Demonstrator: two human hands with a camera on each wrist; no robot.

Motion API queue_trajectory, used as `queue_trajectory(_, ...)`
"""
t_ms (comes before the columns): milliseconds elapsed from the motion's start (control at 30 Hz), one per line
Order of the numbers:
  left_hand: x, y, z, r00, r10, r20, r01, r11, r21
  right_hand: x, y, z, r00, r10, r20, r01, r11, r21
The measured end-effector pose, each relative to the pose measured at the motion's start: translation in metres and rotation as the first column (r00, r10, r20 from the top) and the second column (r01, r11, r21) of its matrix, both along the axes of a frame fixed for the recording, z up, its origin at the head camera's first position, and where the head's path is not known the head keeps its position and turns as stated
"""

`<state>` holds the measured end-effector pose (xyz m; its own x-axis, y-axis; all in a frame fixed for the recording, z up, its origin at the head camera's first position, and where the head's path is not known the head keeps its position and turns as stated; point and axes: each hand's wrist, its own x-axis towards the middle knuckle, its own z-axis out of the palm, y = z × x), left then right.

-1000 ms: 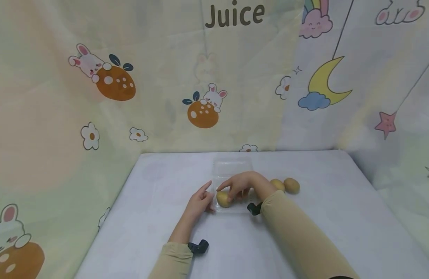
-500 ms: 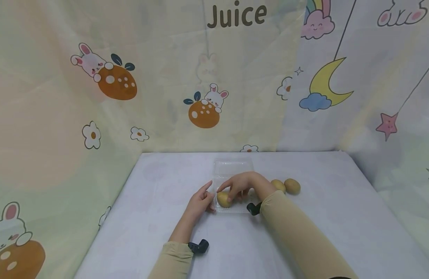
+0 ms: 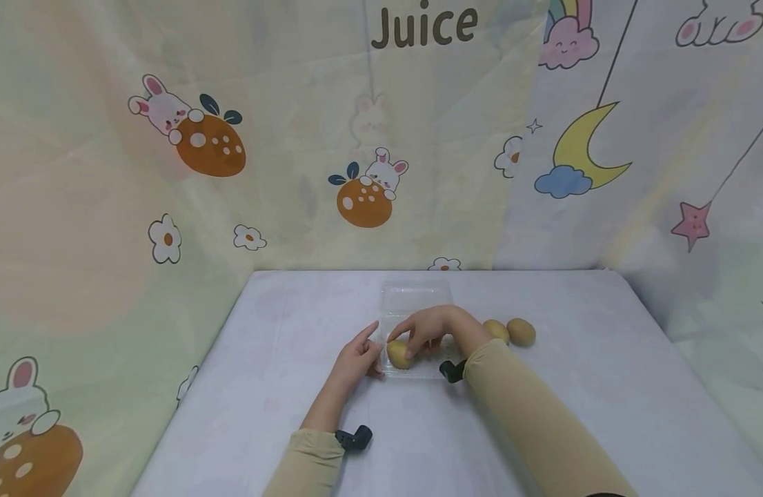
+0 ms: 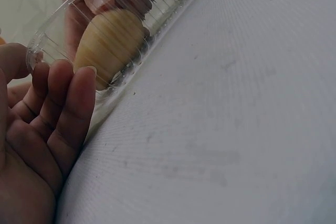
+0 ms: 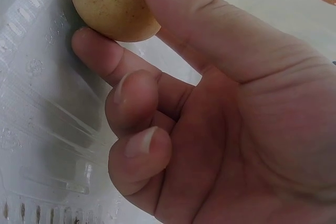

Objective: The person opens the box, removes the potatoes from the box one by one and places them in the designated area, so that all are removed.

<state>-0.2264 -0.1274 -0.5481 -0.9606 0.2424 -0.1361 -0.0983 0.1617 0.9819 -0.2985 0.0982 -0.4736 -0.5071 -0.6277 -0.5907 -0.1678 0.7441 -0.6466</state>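
Note:
A clear plastic clamshell container (image 3: pixel 419 373) lies opened out on the white table, its lid (image 3: pixel 412 298) folded back at the far side. My right hand (image 3: pixel 428 328) reaches into its base and pinches a potato (image 3: pixel 398 355) between thumb and fingers, near the left wall; the right wrist view shows the potato (image 5: pixel 113 3) close up, with the other fingers curled beside it. At the container's left side, my left hand (image 3: pixel 355 362) holds the rim, index finger pointing forward. In the left wrist view its curled fingertips (image 4: pixel 84 77) press the outer wall.
Two more potatoes, one (image 3: pixel 495 330) partly hidden by the right wrist and another (image 3: pixel 521 332) touching it, lie right of the container. A printed cloth backdrop (image 3: pixel 294 138) rises behind the table (image 3: pixel 605 400). Black devices (image 3: pixel 354 438) are worn on both wrists.
The whole head view shifts very slightly. Both hands, the pinched potato and the container stay essentially in place.

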Motion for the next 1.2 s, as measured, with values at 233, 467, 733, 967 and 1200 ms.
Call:
queue_trajectory(233,0.001,0.0,0.002,1.0,-0.008,0.004,0.008,1.0,0.023,-0.001,0.0,0.0,0.999,0.015,-0.036,-0.016,1.0,-0.008)
queue_trajectory(467,0.002,0.0,0.003,1.0,-0.012,-0.004,0.012,0.999,0.034,-0.002,0.003,0.006,0.996,0.002,-0.091,-0.002,1.0,0.001)
queue_trajectory(733,0.002,0.001,0.003,1.0,-0.007,-0.006,0.007,0.999,0.037,0.0,0.009,0.025,0.992,0.0,-0.125,-0.002,1.0,-0.011)
queue_trajectory(967,0.002,0.002,0.004,1.0,0.016,0.001,-0.016,1.0,0.018,0.002,0.027,0.036,0.983,-0.03,-0.182,0.023,0.999,-0.041)
queue_trajectory(1200,0.003,0.003,0.005,1.0,0.026,0.0,-0.026,1.0,0.015,0.012,0.057,0.042,0.969,-0.134,-0.206,0.116,0.989,-0.095)
